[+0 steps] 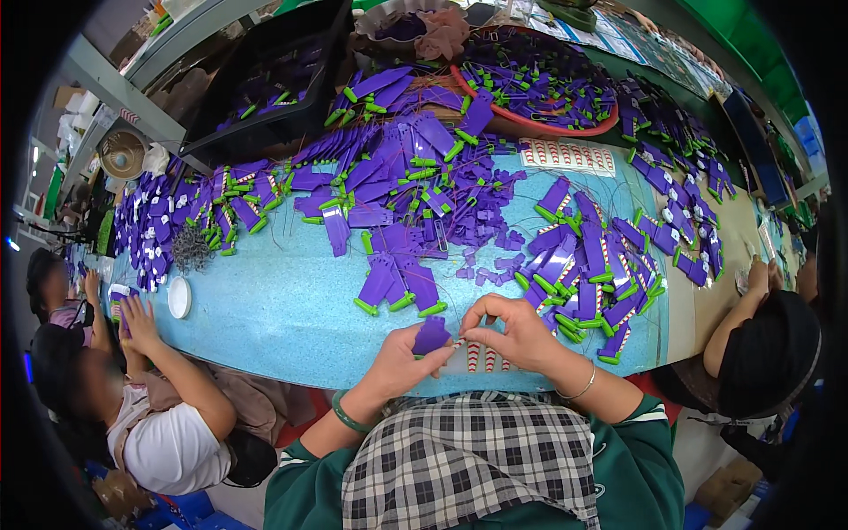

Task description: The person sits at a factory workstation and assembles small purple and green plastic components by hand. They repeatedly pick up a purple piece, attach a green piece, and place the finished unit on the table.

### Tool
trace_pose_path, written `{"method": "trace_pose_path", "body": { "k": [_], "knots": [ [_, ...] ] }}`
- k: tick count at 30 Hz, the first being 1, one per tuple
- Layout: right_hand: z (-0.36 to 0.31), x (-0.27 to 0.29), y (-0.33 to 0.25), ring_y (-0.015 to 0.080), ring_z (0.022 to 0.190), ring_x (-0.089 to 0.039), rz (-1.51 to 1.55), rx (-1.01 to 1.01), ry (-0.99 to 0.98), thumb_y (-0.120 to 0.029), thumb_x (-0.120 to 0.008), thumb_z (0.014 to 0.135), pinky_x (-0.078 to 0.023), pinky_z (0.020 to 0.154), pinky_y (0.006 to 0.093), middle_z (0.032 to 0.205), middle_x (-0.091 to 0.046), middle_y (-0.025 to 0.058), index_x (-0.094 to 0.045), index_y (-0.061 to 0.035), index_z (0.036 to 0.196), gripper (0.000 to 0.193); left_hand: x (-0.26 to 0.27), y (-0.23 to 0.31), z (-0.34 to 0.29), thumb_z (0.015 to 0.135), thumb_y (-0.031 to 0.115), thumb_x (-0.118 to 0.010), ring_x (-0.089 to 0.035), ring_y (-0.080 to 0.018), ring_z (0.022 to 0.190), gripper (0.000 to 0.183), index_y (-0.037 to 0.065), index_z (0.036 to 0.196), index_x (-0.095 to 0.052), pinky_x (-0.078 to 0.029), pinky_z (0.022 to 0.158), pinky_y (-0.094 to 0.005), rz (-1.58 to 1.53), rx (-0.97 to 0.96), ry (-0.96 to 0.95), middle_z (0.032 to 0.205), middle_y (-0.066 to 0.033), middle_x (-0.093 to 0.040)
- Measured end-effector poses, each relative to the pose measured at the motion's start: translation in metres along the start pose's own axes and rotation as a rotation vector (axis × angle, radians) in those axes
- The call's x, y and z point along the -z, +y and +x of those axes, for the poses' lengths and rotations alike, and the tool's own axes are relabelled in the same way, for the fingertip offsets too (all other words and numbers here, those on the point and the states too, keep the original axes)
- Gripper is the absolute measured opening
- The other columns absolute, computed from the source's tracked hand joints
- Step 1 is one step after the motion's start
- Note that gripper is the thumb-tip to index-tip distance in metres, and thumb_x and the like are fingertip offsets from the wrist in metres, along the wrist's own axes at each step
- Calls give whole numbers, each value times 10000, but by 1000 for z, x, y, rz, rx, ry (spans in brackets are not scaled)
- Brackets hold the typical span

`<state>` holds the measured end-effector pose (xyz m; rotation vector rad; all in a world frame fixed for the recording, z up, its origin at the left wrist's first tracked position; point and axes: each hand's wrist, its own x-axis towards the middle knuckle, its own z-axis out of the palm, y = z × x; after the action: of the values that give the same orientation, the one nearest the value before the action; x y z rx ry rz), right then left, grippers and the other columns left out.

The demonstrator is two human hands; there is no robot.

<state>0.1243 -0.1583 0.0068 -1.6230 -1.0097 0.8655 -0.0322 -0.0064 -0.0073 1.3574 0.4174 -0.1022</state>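
Observation:
Near the table's front edge, my left hand [399, 360] is closed on a small purple plastic piece [432, 334]. Thumb and forefinger of my right hand [519, 332] pinch one end of a small red-and-white striped sticker [458, 343], which lies against the lower edge of that piece. Just under my right hand is a sheet of striped stickers [474, 357], partly covered by the fingers. Beyond my hands lie purple pieces with green ends [399, 281]. To the right, a heap of similar pieces [587, 265] bears striped stickers.
A black tray [256, 137] and a red basin [565, 129] of purple-green pieces stand at the back. Another sticker sheet [567, 156] lies before the basin. A white dish [179, 298] sits left. Co-workers sit on the left [168, 433] and right [760, 353].

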Motion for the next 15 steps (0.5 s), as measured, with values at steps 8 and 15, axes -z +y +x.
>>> {"method": "trace_pose_path", "body": {
  "k": [8, 15],
  "knots": [
    [2, -7, -16, 179, 990, -558, 135, 120, 320, -170, -692, 818, -457, 772, 324, 1118, -563, 66, -577, -55, 1097, 324, -7, 17, 14, 899, 106, -617, -578, -100, 601, 113, 5, 950, -609, -471, 531, -242, -222, -108, 122, 744, -44, -623],
    [4, -16, -6, 135, 828, -577, 350, 23, 244, -123, -671, 846, -463, 772, 287, 865, -615, 42, -601, -26, 877, 124, -15, 25, 19, 961, 120, -475, -614, -162, 861, 275, 48, 1222, -426, -559, 647, -324, -415, -89, 41, 1020, -92, -593]
  ]
}}
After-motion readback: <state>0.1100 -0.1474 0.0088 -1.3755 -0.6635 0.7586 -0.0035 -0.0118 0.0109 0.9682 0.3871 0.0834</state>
